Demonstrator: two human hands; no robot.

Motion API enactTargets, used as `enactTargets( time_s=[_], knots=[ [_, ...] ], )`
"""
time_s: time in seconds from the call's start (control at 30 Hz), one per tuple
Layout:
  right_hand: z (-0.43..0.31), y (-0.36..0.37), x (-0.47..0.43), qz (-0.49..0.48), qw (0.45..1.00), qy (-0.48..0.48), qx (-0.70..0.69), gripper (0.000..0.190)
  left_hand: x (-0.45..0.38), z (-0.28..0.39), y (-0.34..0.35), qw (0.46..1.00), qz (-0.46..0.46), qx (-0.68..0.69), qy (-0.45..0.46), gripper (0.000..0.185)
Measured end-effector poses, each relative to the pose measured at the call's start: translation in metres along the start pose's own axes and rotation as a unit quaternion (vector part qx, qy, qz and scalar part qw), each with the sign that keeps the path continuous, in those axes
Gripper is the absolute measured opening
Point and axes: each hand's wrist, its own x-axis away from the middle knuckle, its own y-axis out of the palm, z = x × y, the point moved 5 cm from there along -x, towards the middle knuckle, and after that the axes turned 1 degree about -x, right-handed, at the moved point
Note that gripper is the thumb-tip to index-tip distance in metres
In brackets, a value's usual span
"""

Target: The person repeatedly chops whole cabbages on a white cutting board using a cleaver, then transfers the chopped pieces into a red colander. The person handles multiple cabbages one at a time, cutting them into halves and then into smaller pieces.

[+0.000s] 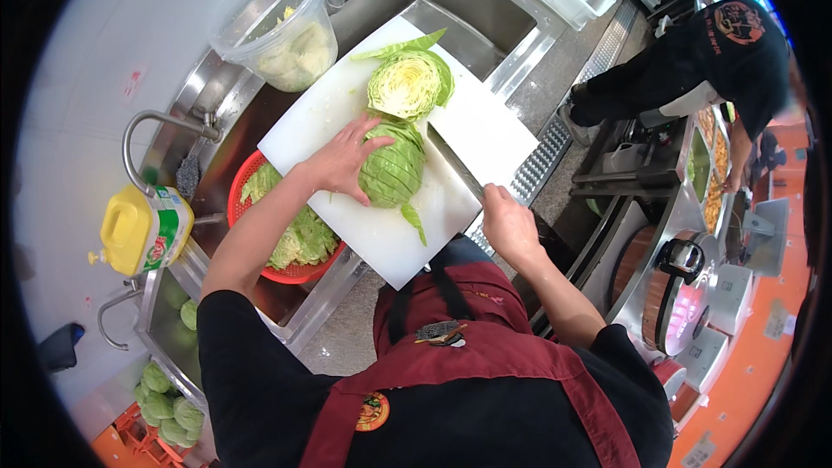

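A white cutting board [364,240] lies across the metal sinks before me. On it, a domed green cabbage half [396,169] bears several slice lines, and my left hand [341,159] grips its left side with fingers spread. My right hand [510,221] grasps a kitchen knife [457,159]; the blade is to the right of that half, apart from it, and the handle is hidden in my fist. Just beyond sits another cabbage half [404,88], its pale cut face showing, with a loose leaf [406,45] behind it. A narrow leaf strip [414,224] lies nearer me.
A clear plastic bucket [227,36] holds pale cabbage pieces. Below the board's left edge, a red colander [235,190] contains cabbage leaves [305,240]. A faucet [140,123] and yellow jug [123,227] stand left. A co-worker [708,58] bends over food trays at right.
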Motion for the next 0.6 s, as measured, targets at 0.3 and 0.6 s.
enactTargets(
  time_s=[0.3,0.6],
  knots=[
    [0.003,0.010,-0.041,-0.021,0.978,-0.207,0.019,0.019,-0.007,-0.008,0.007,0.995,0.060,0.020,0.082,0.116],
    [0.007,0.044,-0.036,-0.132,0.965,-0.226,0.030,0.023,0.005,0.010,0.025,0.999,-0.013,0.041,-0.011,0.129]
  ],
)
